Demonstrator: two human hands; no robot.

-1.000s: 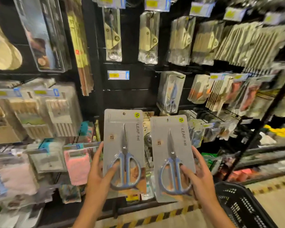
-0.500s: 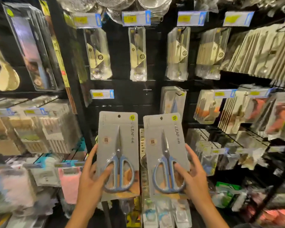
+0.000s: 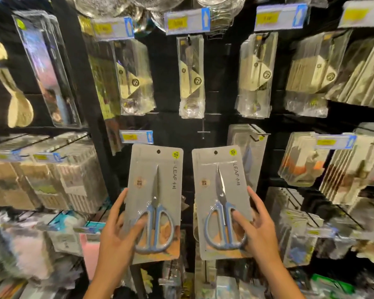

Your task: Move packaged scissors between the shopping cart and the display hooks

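I hold two grey cards of blue-handled scissors upright in front of the black display wall. My left hand (image 3: 115, 236) grips the left scissors pack (image 3: 154, 184) at its lower left, thumb on the handles. My right hand (image 3: 258, 231) grips the right scissors pack (image 3: 219, 182) at its lower right. Each card has a punched hang hole at the top. A bare display hook (image 3: 203, 131) juts from the wall just above and between the packs. More of the same packs hang on a hook behind the right one, a stack of hung scissors packs (image 3: 249, 143). The shopping cart is out of view.
Clear packets of small tools (image 3: 190, 76) hang in a row above, under yellow price tags (image 3: 187, 21). Thick stacks of packaged goods crowd the hooks on the left (image 3: 52, 178) and the right (image 3: 337, 167). More packets fill the low hooks below my hands.
My view has tilted up and the cart has left the frame. Both packs have risen closer to the bare hook, still held the same way.
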